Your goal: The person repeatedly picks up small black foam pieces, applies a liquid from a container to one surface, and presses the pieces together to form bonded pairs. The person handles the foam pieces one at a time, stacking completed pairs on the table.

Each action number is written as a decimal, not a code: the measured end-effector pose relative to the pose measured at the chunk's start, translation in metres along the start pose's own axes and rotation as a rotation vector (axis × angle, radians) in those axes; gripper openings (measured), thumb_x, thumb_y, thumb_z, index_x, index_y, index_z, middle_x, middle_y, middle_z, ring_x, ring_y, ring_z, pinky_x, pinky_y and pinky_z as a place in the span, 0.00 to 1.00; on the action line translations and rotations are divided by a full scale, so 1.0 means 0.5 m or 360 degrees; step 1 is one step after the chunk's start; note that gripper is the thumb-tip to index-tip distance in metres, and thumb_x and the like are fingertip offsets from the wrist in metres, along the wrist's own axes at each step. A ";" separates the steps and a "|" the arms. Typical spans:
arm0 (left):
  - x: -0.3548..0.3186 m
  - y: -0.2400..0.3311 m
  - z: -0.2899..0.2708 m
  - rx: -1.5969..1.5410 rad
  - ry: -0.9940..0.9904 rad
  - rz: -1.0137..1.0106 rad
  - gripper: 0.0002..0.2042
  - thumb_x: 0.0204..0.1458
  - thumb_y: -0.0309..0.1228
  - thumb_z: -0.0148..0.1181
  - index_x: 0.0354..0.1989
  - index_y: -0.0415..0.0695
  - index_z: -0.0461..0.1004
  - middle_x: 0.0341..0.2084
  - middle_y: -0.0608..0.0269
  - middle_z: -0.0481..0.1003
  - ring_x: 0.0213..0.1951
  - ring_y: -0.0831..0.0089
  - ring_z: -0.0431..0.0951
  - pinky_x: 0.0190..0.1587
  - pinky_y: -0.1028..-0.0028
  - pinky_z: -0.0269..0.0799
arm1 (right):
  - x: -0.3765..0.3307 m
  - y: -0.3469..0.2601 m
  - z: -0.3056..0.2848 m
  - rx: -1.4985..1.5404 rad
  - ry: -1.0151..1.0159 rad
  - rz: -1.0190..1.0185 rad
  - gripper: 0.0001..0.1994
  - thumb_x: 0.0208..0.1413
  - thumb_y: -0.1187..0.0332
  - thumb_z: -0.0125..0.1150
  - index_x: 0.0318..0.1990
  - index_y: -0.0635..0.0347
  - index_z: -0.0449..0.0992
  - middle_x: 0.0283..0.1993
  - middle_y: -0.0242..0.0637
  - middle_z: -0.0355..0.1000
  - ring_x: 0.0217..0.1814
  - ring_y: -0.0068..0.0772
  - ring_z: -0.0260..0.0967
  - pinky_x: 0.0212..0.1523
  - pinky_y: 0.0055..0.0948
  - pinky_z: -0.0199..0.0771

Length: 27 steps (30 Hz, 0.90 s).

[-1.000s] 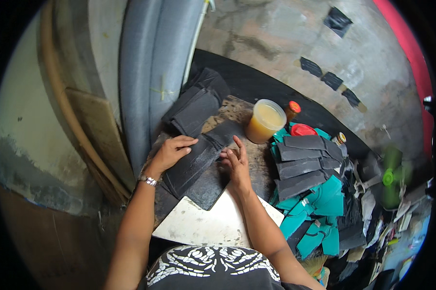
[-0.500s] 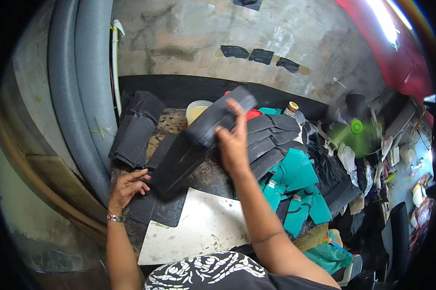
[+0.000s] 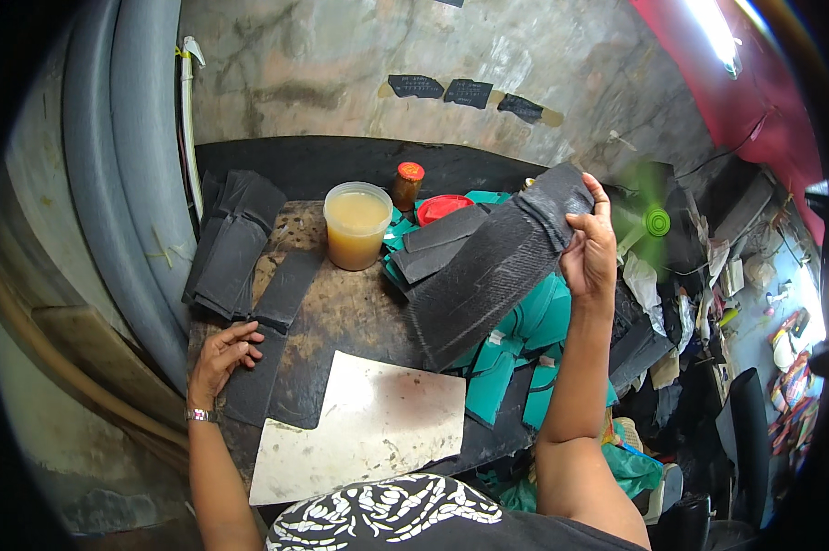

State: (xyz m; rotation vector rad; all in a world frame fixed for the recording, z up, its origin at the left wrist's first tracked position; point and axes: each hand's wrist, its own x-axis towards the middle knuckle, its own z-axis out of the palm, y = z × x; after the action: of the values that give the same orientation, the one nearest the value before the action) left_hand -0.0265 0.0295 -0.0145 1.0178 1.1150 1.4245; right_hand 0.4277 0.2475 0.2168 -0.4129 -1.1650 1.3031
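Now | right hand [image 3: 589, 253] pinches black rubber sheet [image 3: 497, 266], long axis slanting down-left toward tub [image 3: 357, 225] | left hand [image 3: 221, 354] spread flat on rubber strip [image 3: 253, 381]

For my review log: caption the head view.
Right hand lifts a dark rubber sheet; left hand rests on a strip.

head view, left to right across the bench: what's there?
Left hand on a black strip → stack of black pieces → tub of amber liquid → orange-capped bottle → black sheet → right hand → green fan.
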 end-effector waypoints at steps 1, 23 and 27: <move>-0.001 0.001 0.001 -0.0010 0.0001 0.0010 0.22 0.57 0.29 0.58 0.60 0.33 0.69 0.47 0.50 0.76 0.40 0.70 0.80 0.40 0.76 0.76 | -0.003 -0.003 -0.017 0.0045 -0.0101 -0.0007 0.33 0.49 0.87 0.44 0.66 0.54 0.56 0.55 0.45 0.66 0.51 0.37 0.73 0.51 0.37 0.80; 0.003 -0.013 0.033 0.1445 0.0478 0.0661 0.19 0.46 0.25 0.67 0.50 0.40 0.79 0.44 0.57 0.75 0.46 0.63 0.75 0.52 0.68 0.71 | 0.123 0.069 -0.398 -0.3146 0.0782 0.0927 0.24 0.55 0.67 0.56 0.60 0.42 0.65 0.66 0.47 0.58 0.68 0.63 0.58 0.61 0.72 0.56; 0.000 -0.009 0.039 0.1631 0.0379 0.0391 0.23 0.44 0.22 0.67 0.53 0.42 0.78 0.51 0.56 0.70 0.56 0.60 0.69 0.61 0.66 0.65 | 0.185 0.084 -0.441 -0.3192 0.0947 0.0962 0.25 0.56 0.69 0.54 0.63 0.44 0.62 0.69 0.48 0.51 0.68 0.62 0.58 0.63 0.68 0.58</move>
State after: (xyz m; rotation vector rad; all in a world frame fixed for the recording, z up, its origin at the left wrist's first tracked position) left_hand -0.0064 0.0322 -0.0147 1.7570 2.0400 1.1427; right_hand 0.5754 0.4195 0.1300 -2.4880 -1.4658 -0.1199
